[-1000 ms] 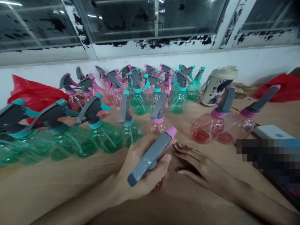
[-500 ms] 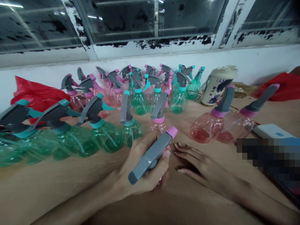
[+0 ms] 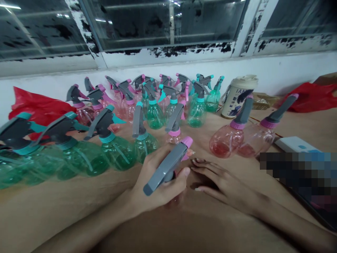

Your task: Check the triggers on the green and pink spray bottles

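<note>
My left hand (image 3: pixel 158 179) is wrapped round a spray bottle (image 3: pixel 168 163) with a grey head and a pink nozzle that points away to the right. Most of its pink, see-through body is hidden under the hand. A fingertip shows beside the pink trigger. My right hand (image 3: pixel 218 179) lies low over the table just to the right, fingers stretched out and holding nothing. Directly beyond the left hand stands another pink spray bottle (image 3: pixel 174 135). A green spray bottle (image 3: pixel 144 144) with a turquoise collar is beside that one.
Several green spray bottles (image 3: pixel 118 154) line the left, and more pink and green ones crowd by the wall. Two pink bottles (image 3: pixel 228 142) stand right, near a cream cup (image 3: pixel 238 100). Red plastic bags (image 3: pixel 39 105) lie at both sides. A white box (image 3: pixel 297 144) sits far right.
The view has shifted slightly, so things at the right appear further left. My left thumb has moved down from the nozzle, and a fingertip now shows by the trigger. My right hand stays flat.
</note>
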`<move>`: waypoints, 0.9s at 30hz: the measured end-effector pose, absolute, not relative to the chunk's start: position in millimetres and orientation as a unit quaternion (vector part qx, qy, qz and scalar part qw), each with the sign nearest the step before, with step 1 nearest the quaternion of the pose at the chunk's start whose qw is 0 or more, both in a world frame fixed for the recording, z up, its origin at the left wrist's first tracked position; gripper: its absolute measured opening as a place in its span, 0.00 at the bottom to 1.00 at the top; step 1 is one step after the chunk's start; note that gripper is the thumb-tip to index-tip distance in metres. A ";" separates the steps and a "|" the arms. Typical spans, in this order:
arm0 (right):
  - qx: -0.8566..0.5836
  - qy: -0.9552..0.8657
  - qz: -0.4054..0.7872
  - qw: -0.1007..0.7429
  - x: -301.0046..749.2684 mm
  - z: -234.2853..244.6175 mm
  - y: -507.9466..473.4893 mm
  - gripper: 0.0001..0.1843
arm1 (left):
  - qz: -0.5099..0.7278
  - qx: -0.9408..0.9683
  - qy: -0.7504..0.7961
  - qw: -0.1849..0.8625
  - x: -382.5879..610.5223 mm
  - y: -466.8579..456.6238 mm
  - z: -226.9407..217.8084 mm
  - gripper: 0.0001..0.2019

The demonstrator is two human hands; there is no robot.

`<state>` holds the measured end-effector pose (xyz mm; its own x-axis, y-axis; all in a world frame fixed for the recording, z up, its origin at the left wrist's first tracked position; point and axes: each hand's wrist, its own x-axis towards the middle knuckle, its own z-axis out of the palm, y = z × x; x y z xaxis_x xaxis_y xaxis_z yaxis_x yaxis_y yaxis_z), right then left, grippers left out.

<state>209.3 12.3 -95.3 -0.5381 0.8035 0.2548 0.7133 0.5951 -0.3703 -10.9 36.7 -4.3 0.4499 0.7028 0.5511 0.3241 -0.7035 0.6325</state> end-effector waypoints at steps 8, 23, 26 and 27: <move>-0.414 -0.847 0.195 0.269 202.3 -62.5 -2.5 0.32 | 0.411 0.803 0.336 0.270 6.5 31.6 -0.6 0.12; -0.515 -0.785 -0.027 0.343 199.5 -44.2 -9.9 0.33 | 0.407 0.791 0.310 0.335 64.7 41.9 -9.7 0.20; -0.546 -0.782 -0.054 0.295 207.3 -35.0 -4.3 0.23 | 0.387 0.805 0.328 0.308 58.6 37.9 -13.3 0.26; -0.556 -0.781 -0.060 0.280 209.0 -32.6 -1.9 0.20 | 0.380 0.809 0.335 0.299 54.9 35.3 -15.2 0.27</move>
